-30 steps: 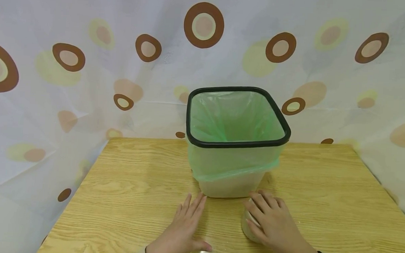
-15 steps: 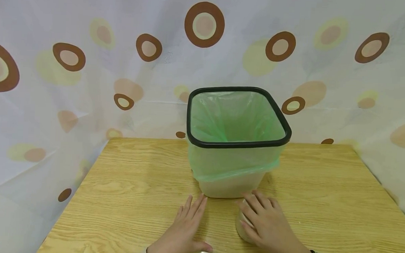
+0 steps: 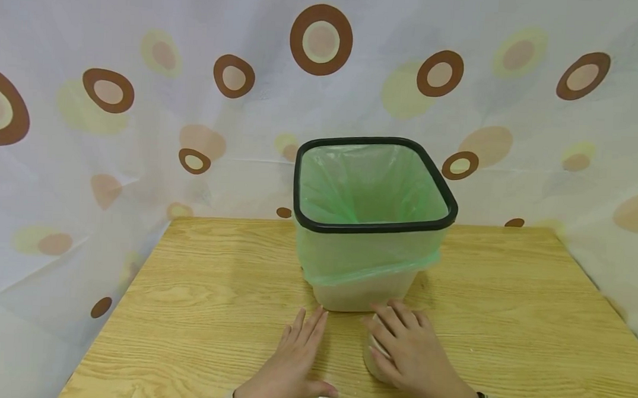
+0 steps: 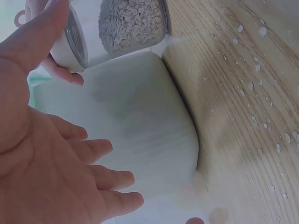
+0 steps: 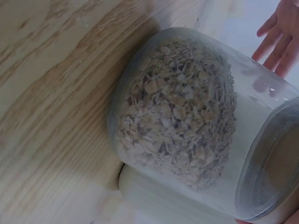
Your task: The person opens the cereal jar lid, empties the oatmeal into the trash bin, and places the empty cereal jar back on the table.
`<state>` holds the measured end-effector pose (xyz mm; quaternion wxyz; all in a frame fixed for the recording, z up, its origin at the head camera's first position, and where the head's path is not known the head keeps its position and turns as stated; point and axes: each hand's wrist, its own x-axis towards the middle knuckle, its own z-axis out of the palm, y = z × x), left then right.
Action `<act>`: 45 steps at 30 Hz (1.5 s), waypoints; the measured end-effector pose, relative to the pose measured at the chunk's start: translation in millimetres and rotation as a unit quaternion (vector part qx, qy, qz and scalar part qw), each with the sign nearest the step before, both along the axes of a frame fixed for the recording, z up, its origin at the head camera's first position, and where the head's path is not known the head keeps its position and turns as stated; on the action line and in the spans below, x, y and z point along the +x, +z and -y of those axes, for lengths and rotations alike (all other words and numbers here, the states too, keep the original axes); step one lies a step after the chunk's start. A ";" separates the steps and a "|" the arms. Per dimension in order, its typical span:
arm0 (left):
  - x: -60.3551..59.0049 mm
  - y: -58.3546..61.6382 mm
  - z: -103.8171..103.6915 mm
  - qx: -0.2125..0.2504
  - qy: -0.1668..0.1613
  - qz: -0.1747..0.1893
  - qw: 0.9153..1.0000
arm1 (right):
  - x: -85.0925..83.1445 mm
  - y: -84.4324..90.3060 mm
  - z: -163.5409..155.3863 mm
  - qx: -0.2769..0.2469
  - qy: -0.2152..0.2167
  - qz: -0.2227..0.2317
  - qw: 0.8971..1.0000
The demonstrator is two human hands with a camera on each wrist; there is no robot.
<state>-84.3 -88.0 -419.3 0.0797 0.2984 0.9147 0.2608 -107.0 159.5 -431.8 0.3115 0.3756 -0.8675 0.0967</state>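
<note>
A clear jar of oats [image 5: 177, 107] stands on the table just in front of the bin, with a pale lid [image 4: 66, 55] on top. My right hand [image 3: 416, 360] comes down over the lid from above and grips it, its fingers spread across the top and the thumb along the near side. To the left of the jar, my left hand [image 3: 293, 364] is held low with straight fingers and nothing in it, the palm turned towards the jar. In the right wrist view the oats fill more than half of the jar.
Behind both hands stands a white bin [image 3: 365, 297] with a black rim [image 3: 373, 228] and a green liner [image 3: 370, 260]. Small pale flakes [image 4: 251, 86] are scattered over the wooden table [image 3: 214, 265]. A patterned sheet [image 3: 366, 94] hangs behind.
The right hand has slid the jar leftward over the table, towards the left hand. The left hand has barely shifted, and the bin stays put.
</note>
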 end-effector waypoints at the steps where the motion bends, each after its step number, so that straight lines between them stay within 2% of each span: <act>1: 0.2 0.0 -0.3 0.001 -0.001 0.000 1.000 | 0.0 -0.1 0.7 0.000 0.000 0.001 1.000; 17: 1.4 -4.8 -4.6 -0.007 -0.007 0.007 1.000 | 0.1 -1.0 12.1 -0.009 0.003 -0.006 1.000; 25: 1.9 -8.9 -8.1 0.001 -0.003 0.023 1.000 | 1.6 -1.1 13.8 -0.010 -0.001 0.016 1.000; 33: 3.5 -10.8 -10.9 -0.008 0.002 0.026 1.000 | 2.8 -0.5 17.1 -0.005 -0.006 0.016 1.000; 45: 4.5 -12.1 -15.5 0.000 0.015 0.060 0.998 | 4.3 0.5 24.2 -0.004 -0.008 0.019 1.000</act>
